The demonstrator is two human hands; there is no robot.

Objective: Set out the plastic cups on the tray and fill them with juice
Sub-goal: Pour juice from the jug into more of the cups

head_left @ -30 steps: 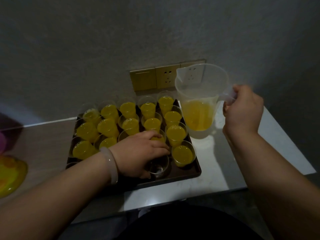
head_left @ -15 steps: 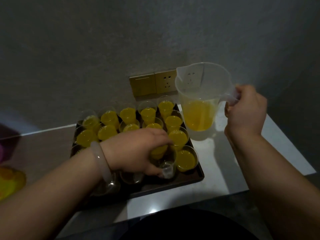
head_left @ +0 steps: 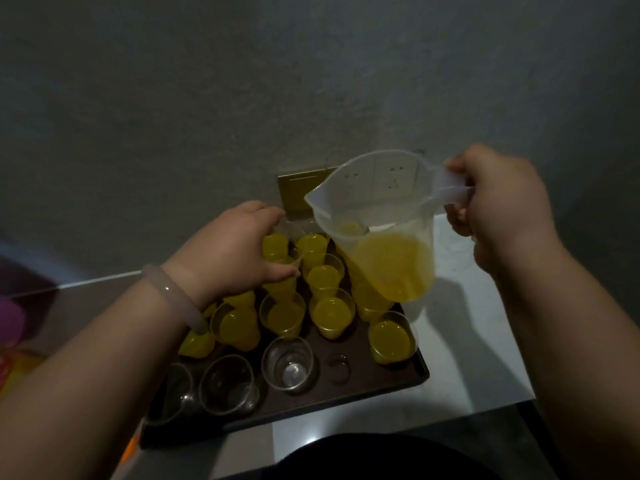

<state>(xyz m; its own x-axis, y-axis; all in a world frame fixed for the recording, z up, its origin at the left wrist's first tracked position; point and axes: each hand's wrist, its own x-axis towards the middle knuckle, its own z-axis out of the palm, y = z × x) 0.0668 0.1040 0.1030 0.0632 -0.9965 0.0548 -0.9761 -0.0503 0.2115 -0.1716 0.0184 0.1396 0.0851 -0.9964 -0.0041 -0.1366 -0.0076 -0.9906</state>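
Yellow juice (head_left: 391, 268) sits in the jug (head_left: 375, 223), tilted above the tray (head_left: 412, 374), right hand (head_left: 498, 216) fingers curled round its handle (head_left: 450, 192); left hand (head_left: 235, 251) fingers grip an empty cup (head_left: 292, 233) by the spout (head_left: 310, 199): likely the filling step, next pour needs slow tipping, three front cups (head_left: 287, 362) unfilled.

The scene is dim and low in contrast. The grey wall (head_left: 311, 81) darkens toward the corners. The brightest area is the white surface (head_left: 478, 375), where the jug (head_left: 381, 202) throws a soft shadow to its right. A small glare spot sits at the surface's near edge. The juice (head_left: 391, 268) glows yellow. The left margin is smeared, and the surface's far edge bows.
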